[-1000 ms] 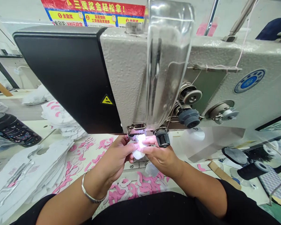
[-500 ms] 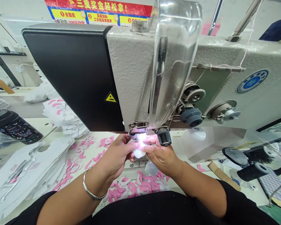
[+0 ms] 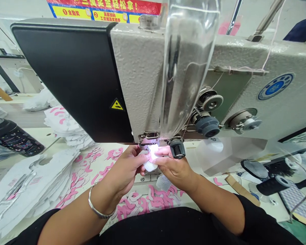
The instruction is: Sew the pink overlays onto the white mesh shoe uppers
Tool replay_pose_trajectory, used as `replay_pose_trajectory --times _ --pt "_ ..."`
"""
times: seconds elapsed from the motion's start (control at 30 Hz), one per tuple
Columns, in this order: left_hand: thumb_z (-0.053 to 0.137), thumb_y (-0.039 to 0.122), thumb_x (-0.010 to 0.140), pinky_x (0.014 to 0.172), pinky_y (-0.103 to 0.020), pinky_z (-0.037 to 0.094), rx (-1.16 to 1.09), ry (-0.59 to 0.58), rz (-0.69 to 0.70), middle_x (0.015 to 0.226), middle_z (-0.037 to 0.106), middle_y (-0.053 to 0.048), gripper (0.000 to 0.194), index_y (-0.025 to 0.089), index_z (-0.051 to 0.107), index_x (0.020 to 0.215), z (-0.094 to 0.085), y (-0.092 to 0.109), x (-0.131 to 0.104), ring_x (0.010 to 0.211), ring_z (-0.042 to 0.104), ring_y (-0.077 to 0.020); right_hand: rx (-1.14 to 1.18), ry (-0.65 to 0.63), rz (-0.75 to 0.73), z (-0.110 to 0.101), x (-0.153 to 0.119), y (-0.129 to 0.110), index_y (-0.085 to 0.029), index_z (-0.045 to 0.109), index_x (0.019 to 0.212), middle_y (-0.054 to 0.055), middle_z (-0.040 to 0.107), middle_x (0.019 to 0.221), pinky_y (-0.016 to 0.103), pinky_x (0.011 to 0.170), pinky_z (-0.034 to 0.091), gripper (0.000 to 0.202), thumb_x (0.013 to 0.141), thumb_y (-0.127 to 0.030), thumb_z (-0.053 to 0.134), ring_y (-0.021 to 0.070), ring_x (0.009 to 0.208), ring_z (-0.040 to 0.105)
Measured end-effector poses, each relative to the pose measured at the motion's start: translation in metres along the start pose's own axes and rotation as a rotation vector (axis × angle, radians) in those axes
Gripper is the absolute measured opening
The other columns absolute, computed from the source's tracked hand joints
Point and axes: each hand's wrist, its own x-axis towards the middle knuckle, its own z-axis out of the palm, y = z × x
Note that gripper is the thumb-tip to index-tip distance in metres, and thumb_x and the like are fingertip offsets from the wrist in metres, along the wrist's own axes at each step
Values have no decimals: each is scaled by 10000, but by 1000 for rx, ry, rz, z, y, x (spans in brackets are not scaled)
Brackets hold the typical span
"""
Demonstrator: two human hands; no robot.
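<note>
Under the lit needle area of a grey sewing machine (image 3: pixel 140 68), my left hand (image 3: pixel 129 165) pinches the left side of a small white textured fabric piece (image 3: pixel 150 166). On its right side, my right hand (image 3: pixel 175 170) grips the same piece between thumb and fingers. Glare from the machine's lamp washes out the upper part of the fabric, and the needle itself is hard to make out. Another white textured scrap (image 3: pixel 163 182) lies just below my right hand. Many pink and white curved cut pieces (image 3: pixel 148 202) are scattered on the table in front of me.
Stacks of white cut fabric (image 3: pixel 43 180) lie at left, with tweezers (image 3: pixel 17 190) on top. A dark bottle (image 3: pixel 15 137) stands beyond them. At right are a black thread spool (image 3: pixel 272 185) and a cardboard strip (image 3: pixel 242 190). The clear guard (image 3: pixel 188 68) hangs above my hands.
The view has shifted slightly, so the machine sits a little further left and higher. Both hands keep their hold on the white fabric piece under the needle area, with hardly any visible movement.
</note>
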Motion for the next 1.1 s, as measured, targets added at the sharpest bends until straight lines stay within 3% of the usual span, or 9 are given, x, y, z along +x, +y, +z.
replay_pose_trajectory --times 0.43,0.77,0.97,1.1 --pt "733 195 701 447 -195 418 -31 38 7 745 545 51 253 195 602 917 3 0 -3 510 488 -57 -29 -86 39 -4 3 4 -347 716 1063 32 593 971 406 888 486 227 920 -221 591 198 945 578" --pt "729 268 747 473 -225 465 24 2 18 839 567 43 364 222 550 1061 2 -3 -4 516 514 -65 -36 -99 40 -4 1 7 -366 721 1053 25 568 930 411 877 490 225 925 -233 594 193 915 564" --pt "700 233 750 461 -202 433 29 26 16 746 549 61 336 218 557 1053 3 -4 -4 493 503 -62 -49 -96 38 -3 4 8 -361 710 1074 22 568 929 411 877 495 224 918 -244 600 195 925 562" --pt "680 215 752 453 -199 416 24 55 0 713 542 57 226 201 585 956 3 -2 -3 476 506 -62 -57 -94 43 -3 6 6 -315 722 991 32 575 922 418 868 496 169 937 -268 569 195 900 553"
